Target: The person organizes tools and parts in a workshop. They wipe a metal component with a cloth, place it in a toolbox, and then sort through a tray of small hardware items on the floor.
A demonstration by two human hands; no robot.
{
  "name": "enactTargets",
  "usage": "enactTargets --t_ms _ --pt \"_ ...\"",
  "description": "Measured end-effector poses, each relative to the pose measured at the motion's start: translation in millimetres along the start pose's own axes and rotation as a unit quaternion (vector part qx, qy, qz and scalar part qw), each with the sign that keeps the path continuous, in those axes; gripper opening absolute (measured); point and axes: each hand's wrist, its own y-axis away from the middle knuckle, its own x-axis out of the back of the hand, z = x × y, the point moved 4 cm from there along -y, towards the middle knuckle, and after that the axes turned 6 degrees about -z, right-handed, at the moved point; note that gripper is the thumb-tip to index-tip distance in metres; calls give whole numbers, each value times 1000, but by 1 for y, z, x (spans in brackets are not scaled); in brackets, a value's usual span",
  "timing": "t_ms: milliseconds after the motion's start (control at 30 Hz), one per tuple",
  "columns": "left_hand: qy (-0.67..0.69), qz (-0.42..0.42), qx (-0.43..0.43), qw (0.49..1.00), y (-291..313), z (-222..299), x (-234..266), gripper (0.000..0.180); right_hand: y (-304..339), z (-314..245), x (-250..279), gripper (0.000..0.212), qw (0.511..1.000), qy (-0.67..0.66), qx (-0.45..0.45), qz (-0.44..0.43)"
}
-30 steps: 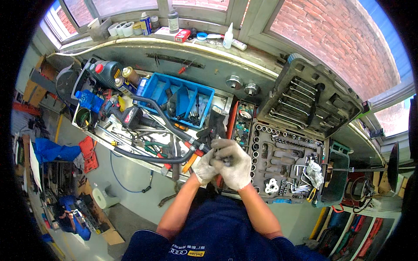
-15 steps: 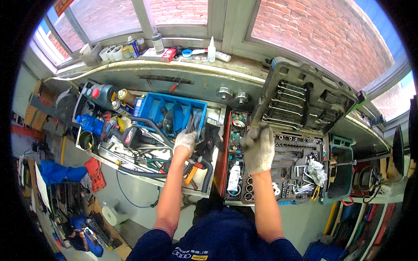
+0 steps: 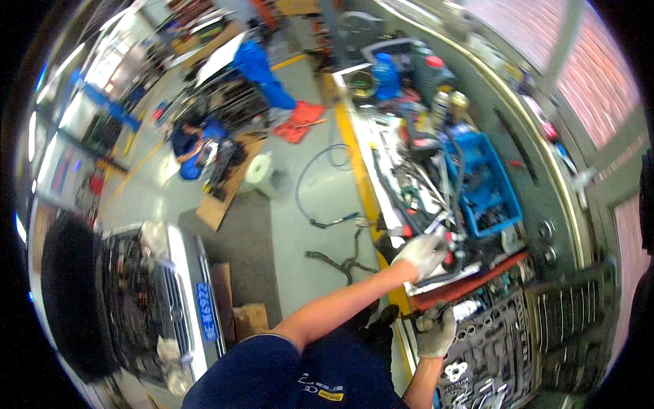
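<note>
The black hose (image 3: 460, 253) runs lengthwise along the left edge of the blue tray (image 3: 496, 228), bending below it beside the left hand (image 3: 422, 255), the nearer one, below-left of the tray (blur hides whether it grips). The right hand (image 3: 437, 334), farther below the tray, looks curled; I cannot tell its hold.

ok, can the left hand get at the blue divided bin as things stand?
Likely yes: the left hand is close by, and the blue divided bin is open on top. A black hose lies between them, but the hand could probably pass over it.
</note>
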Motion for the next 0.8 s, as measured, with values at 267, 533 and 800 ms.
enactTargets --t_ms 267,533,800 --pt "-212 -14 197 957 345 -429 -40 66 -26 96 -129 25 914 352 -102 -173" --pt "330 467 501 650 566 -548 59 81 -67 338 -357 28 730 594 -51 -333" --pt "419 402 426 694 641 -676 251 45 -31 598 -627 24 636 609 51 -470"
